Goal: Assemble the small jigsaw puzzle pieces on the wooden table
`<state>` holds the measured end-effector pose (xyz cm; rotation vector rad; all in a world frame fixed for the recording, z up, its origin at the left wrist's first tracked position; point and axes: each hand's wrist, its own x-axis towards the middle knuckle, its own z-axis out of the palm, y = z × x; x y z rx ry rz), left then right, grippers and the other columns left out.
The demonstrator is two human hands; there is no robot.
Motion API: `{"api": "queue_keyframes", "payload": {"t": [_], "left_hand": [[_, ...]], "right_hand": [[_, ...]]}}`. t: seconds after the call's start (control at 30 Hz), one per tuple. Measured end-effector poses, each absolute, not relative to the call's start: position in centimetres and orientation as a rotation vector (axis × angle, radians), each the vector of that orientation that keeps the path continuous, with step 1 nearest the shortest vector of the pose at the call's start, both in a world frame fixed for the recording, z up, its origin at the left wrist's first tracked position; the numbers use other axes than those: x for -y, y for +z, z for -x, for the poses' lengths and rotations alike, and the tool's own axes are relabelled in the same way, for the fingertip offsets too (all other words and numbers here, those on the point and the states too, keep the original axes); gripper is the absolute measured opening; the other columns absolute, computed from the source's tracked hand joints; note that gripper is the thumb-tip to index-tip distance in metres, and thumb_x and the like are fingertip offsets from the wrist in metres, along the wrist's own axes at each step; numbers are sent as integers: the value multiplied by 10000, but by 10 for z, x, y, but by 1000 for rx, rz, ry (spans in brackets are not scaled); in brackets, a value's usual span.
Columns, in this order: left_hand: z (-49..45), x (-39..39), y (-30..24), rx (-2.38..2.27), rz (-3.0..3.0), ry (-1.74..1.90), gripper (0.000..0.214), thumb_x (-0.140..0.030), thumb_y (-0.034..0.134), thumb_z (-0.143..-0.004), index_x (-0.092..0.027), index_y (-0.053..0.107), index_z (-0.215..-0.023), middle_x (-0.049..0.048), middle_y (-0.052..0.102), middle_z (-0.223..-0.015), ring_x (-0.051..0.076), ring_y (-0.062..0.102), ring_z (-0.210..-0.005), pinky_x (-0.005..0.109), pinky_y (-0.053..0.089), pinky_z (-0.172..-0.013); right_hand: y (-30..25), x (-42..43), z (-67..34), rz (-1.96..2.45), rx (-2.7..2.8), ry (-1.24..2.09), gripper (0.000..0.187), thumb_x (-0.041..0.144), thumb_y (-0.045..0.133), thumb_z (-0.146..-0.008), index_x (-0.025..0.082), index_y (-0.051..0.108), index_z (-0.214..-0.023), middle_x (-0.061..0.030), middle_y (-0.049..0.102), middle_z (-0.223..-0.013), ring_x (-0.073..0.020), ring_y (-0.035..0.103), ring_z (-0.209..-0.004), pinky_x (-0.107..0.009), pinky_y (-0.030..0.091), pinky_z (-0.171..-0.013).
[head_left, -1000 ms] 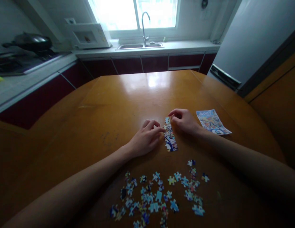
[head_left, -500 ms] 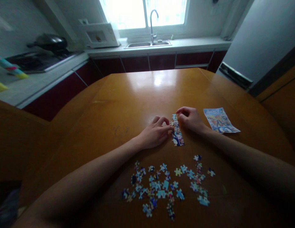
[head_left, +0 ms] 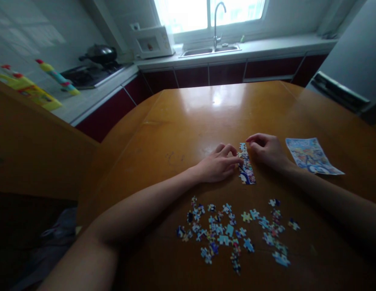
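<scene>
Filling most of the view, a varnished wooden table (head_left: 188, 125) stretches away toward a pale kitchen counter (head_left: 275, 45), its far end shining with reflected window light. On its near part lies a loose scatter of jigsaw pieces (head_left: 230, 230), nearer the wearer than either hand and well apart from both. Beyond that scatter, the left hand (head_left: 218, 164) comes in from the left, palm down, fingers bent and loosely spread, one fingertip reaching the left edge of a partly joined jigsaw strip (head_left: 247, 166); it rests there without grasping anything that shows. The right hand (head_left: 268, 150) is curled on the other side, thumb and forefinger drawn close together just beside the strip's far right corner (whether a piece is pinched between them, I cannot tell). Right of that hand, and apart from it, a printed picture sheet (head_left: 310, 154) lies with its lower edge near the right wrist. The strip itself sits between the two hands, narrow, running away from the wearer, with a dark blue and white patch at its near end. Smallest are single pieces, among them a yellow-green piece (head_left: 246, 217) near the scatter's middle.
</scene>
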<state>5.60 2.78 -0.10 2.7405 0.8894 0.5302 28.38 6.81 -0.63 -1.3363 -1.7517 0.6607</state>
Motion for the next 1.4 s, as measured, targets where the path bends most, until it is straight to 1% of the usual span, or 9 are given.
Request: {"api": "queue_keyframes", "payload": {"t": [0.13,0.23,0.43,0.57,0.73,0.9,1.07,1.23,1.4], "left_hand": [[-56,-27,1,-911,-2720,526,264,-198,532,-958,-288,620,-1190,69,509,-1246,242,432,-1170,433,419,-1083],[-55,-30,-1,-965,-2632,635,276,-157,508,-942,-263,601,-1179,66,536,-1209,232,460,-1148,429,428,-1063],[-54,-39,-5,-1247,-2485,818,246,-78,493,-872,-204,605,-1052,58,592,-1079,221,495,-1085,394,441,-998],[-49,-43,-5,-1408,-2478,863,182,-116,507,-889,-198,626,-999,63,627,-1046,237,507,-1055,414,416,-970],[-43,-48,-6,-1413,-2495,902,134,-156,533,-904,-192,632,-987,52,645,-1040,225,518,-1028,382,406,-946],[-44,-47,-7,-1409,-2540,802,136,-187,539,-918,-202,629,-1019,57,642,-1060,234,510,-1052,392,390,-946],[-45,-47,-8,-1421,-2543,783,139,-193,546,-918,-201,626,-1032,63,636,-1074,238,502,-1071,401,391,-957],[-45,-49,-8,-1435,-2515,764,119,-196,561,-915,-195,636,-1007,64,646,-1056,238,514,-1043,400,407,-944],[-45,-52,-10,-1425,-2484,817,108,-186,573,-913,-189,646,-992,58,650,-1031,229,524,-1018,383,425,-938]], "right_hand": [[-7,-68,-284,1323,1740,651,163,247,577,-775,208,728,-824,-67,743,-816,-220,659,-752,-356,519,-706],[-8,-68,-284,1338,1740,647,169,260,582,-773,208,730,-834,-59,739,-803,-218,652,-738,-345,511,-667],[-6,-67,-284,1367,1742,652,163,258,592,-763,205,734,-824,-59,732,-777,-210,642,-704,-332,494,-629],[-1,-64,-283,1400,1752,639,157,255,596,-768,208,735,-822,-64,739,-798,-223,656,-730,-348,506,-665],[-2,-64,-285,1411,1761,605,152,271,609,-772,215,739,-829,-67,749,-833,-227,662,-747,-348,507,-674],[2,-63,-283,1423,1751,610,138,258,609,-759,226,737,-799,-66,747,-811,-219,652,-721,-338,498,-659],[12,-58,-280,1485,1733,663,136,230,617,-764,200,742,-810,-87,734,-758,-207,637,-675,-323,475,-625],[11,-58,-279,1506,1732,665,117,190,630,-762,193,738,-807,-102,740,-800,-209,637,-702,-327,478,-645],[16,-54,-280,1400,1752,560,143,250,647,-793,205,728,-902,-73,693,-785,-192,598,-651,-332,461,-604]]}}
